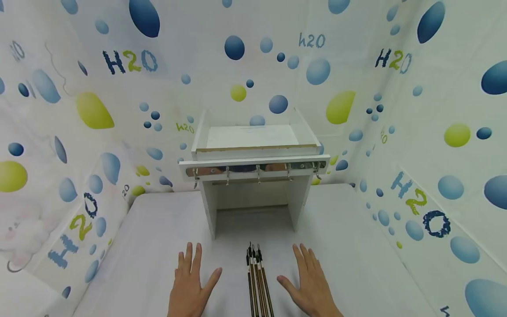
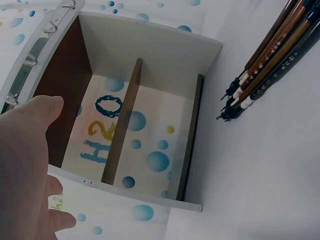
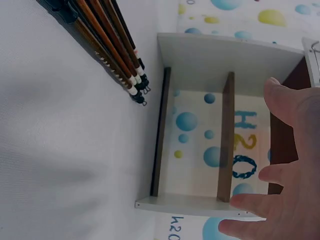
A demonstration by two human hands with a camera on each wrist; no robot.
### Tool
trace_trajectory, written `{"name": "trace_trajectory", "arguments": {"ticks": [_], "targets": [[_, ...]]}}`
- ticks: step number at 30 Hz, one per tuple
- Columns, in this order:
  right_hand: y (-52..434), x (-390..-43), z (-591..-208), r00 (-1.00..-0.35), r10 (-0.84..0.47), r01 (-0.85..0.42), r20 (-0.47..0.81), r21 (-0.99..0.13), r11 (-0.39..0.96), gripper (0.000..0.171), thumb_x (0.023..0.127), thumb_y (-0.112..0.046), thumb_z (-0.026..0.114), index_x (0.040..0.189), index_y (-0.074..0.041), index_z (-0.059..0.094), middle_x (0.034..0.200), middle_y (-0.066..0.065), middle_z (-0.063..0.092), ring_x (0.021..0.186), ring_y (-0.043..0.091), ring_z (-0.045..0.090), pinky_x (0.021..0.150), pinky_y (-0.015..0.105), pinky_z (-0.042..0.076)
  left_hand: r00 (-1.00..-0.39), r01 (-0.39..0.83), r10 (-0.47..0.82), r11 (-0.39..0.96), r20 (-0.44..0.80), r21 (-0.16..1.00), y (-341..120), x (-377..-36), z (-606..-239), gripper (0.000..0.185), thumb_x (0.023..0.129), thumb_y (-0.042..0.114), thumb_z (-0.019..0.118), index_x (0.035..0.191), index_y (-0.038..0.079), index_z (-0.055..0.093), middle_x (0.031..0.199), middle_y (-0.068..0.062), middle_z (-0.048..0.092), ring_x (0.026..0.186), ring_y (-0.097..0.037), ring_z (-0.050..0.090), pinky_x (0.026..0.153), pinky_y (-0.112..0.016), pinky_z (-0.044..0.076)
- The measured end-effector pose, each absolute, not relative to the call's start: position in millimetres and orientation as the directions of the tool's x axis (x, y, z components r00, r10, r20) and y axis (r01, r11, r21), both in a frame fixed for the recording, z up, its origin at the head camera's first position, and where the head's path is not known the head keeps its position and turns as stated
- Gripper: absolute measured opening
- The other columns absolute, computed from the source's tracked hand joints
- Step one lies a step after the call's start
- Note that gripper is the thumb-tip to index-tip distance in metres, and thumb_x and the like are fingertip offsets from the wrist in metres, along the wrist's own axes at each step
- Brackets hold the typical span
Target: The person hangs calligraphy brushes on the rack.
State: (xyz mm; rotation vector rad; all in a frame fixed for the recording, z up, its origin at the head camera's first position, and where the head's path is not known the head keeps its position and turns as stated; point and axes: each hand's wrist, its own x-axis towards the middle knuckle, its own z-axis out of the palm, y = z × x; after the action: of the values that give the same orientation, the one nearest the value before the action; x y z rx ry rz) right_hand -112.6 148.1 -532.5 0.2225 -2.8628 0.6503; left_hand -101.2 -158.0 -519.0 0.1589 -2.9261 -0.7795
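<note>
Several brown-handled brushes with black ends and hanging loops (image 1: 259,281) lie side by side on the white tabletop, loops pointing away from me. Their other ends run out of the head view at the bottom. To the left of them is my left hand (image 1: 189,281), palm down with fingers spread and straight. My right hand (image 1: 310,281) mirrors it on the other side, thumb towards the brushes. Neither hand holds anything. Beyond the loops stands a white wooden shelf rack (image 1: 253,152), with a shiny strip of metal hooks (image 1: 259,169) along its front.
White cloth covers the tabletop (image 1: 166,229). Curtain-like walls (image 1: 253,57) printed with blue and green drops and H2O lettering rise behind the rack and on both sides. The rack's upper part is an open-topped tray (image 1: 253,137); its lower part is an open bay between side panels.
</note>
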Motion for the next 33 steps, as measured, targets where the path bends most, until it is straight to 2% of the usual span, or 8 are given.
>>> {"name": "trace_trajectory", "arguments": {"ticks": [5, 7, 9, 12, 18, 24, 28, 33], "targets": [[148, -110, -533, -0.978, -0.083, -0.163, 0.193, -0.446, 0.88, 0.091, 0.089, -0.066, 0.059, 0.156, -0.011, 0.033, 0.158, 0.018, 0.039, 0.143, 0.045, 0.039, 0.109, 0.063, 0.041, -0.984, -0.136, -0.177, 0.838, 0.027, 0.528, -162, -102, -513, 0.096, 0.093, 0.069, 0.049, 0.161, 0.01, 0.014, 0.169, -0.017, 0.007, 0.152, -0.049, 0.013, 0.105, -0.068, 0.041], [148, -109, -533, -0.979, -0.079, -0.159, 0.19, -0.456, 0.876, 0.09, 0.089, -0.066, 0.059, 0.156, -0.011, 0.033, 0.157, 0.017, 0.04, 0.141, 0.042, 0.042, 0.106, 0.06, 0.045, -0.981, -0.148, -0.192, 0.828, 0.026, 0.54, -162, -101, -513, 0.097, 0.093, 0.068, 0.05, 0.161, 0.01, 0.014, 0.169, -0.018, 0.008, 0.151, -0.049, 0.018, 0.094, -0.065, 0.05], [147, -107, -533, -0.98, -0.076, -0.156, 0.185, -0.473, 0.867, 0.09, 0.09, -0.065, 0.059, 0.156, -0.011, 0.031, 0.156, 0.016, 0.041, 0.14, 0.038, 0.044, 0.105, 0.057, 0.048, -0.978, -0.147, -0.205, 0.814, 0.041, 0.562, -161, -102, -514, 0.095, 0.094, 0.066, 0.051, 0.161, 0.01, 0.014, 0.168, -0.019, 0.01, 0.148, -0.05, 0.025, 0.088, -0.063, 0.053], [146, -106, -534, -0.981, -0.075, -0.157, 0.18, -0.5, 0.852, 0.088, 0.091, -0.06, 0.062, 0.157, -0.011, 0.03, 0.153, 0.016, 0.043, 0.137, 0.036, 0.047, 0.101, 0.055, 0.051, -0.974, -0.128, -0.216, 0.787, 0.075, 0.603, -159, -105, -514, 0.093, 0.096, 0.063, 0.051, 0.161, 0.01, 0.013, 0.167, -0.021, 0.012, 0.144, -0.051, 0.032, 0.089, -0.063, 0.052], [143, -106, -537, -0.986, -0.087, -0.151, 0.143, -0.541, 0.827, 0.089, 0.089, -0.045, 0.07, 0.157, -0.007, 0.027, 0.143, 0.018, 0.049, 0.127, 0.034, 0.054, 0.099, 0.053, 0.052, -0.965, -0.095, -0.232, 0.741, 0.12, 0.665, -157, -115, -514, 0.093, 0.097, 0.059, 0.052, 0.162, 0.008, 0.01, 0.165, -0.025, 0.014, 0.146, -0.049, 0.028, 0.106, -0.067, 0.04], [138, -105, -540, -0.989, -0.126, -0.148, 0.078, -0.575, 0.805, 0.092, 0.088, -0.038, 0.073, 0.156, 0.0, 0.025, 0.133, 0.018, 0.05, 0.102, 0.022, 0.059, 0.083, 0.041, 0.057, -0.937, -0.03, -0.261, 0.72, 0.231, 0.694, -159, -128, -517, 0.089, 0.096, 0.049, 0.061, 0.161, 0.007, 0.015, 0.163, -0.023, 0.02, 0.142, -0.046, 0.037, 0.1, -0.063, 0.047], [135, -105, -545, -0.99, -0.138, -0.131, 0.035, -0.61, 0.782, 0.093, 0.087, -0.036, 0.074, 0.156, 0.001, 0.023, 0.13, 0.019, 0.049, 0.086, 0.014, 0.054, 0.067, 0.027, 0.051, -0.918, 0.022, -0.269, 0.699, 0.291, 0.715, -162, -140, -517, 0.087, 0.096, 0.041, 0.064, 0.16, 0.006, 0.017, 0.161, -0.023, 0.023, 0.142, -0.045, 0.038, 0.099, -0.063, 0.048], [134, -106, -552, -0.989, -0.149, -0.115, 0.0, -0.636, 0.763, 0.093, 0.087, -0.034, 0.074, 0.155, 0.003, 0.022, 0.128, 0.019, 0.049, 0.077, 0.009, 0.049, 0.06, 0.023, 0.044, -0.903, 0.064, -0.272, 0.682, 0.333, 0.729, -163, -156, -517, 0.085, 0.095, 0.033, 0.067, 0.159, 0.004, 0.02, 0.158, -0.021, 0.03, 0.136, -0.042, 0.045, 0.099, -0.061, 0.049]]}}
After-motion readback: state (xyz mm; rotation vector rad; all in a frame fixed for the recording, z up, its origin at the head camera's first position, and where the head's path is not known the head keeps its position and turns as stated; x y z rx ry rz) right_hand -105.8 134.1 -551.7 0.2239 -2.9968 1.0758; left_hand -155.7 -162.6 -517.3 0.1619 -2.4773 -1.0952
